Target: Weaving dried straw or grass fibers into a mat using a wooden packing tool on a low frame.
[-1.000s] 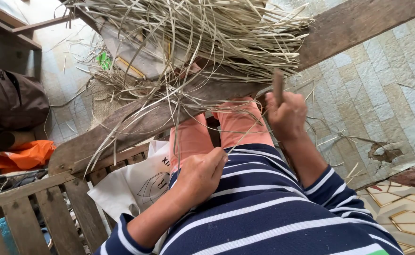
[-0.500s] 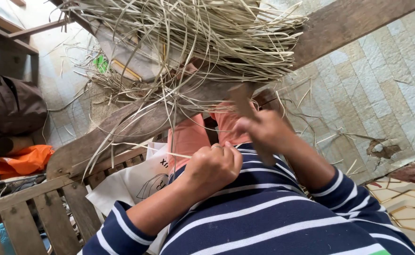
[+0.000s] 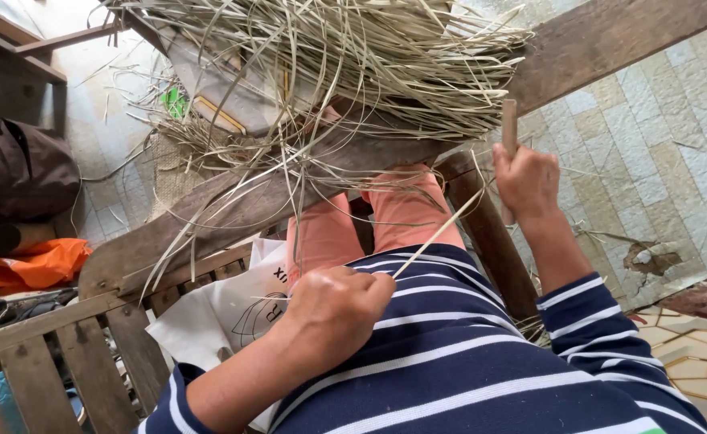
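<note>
My left hand (image 3: 333, 309) is closed low in the middle, against my striped shirt, pinching one end of a thin pale reed strip (image 3: 438, 233). The strip runs up and to the right toward my right hand (image 3: 526, 181). That hand is raised at the right, beside my orange-clad knees, and is shut on a tool with a wooden handle (image 3: 509, 124) that sticks up above the fist. Its blade is hidden. A big loose pile of dried reed strips (image 3: 353, 56) lies across a wooden beam (image 3: 233, 209) just beyond my knees.
A white bag (image 3: 225, 309) rests on a slatted wooden bench (image 3: 64, 354) at the lower left. Further left are an orange cloth (image 3: 36, 265) and a brown bag (image 3: 16, 173). Pale tiled floor (image 3: 651, 120) stretches along the right, with a broken patch (image 3: 647, 261).
My right hand, with the tool, has swung from close by the left hand out to the right and upward. The strip is now stretched between the two hands. My left hand has barely moved.
</note>
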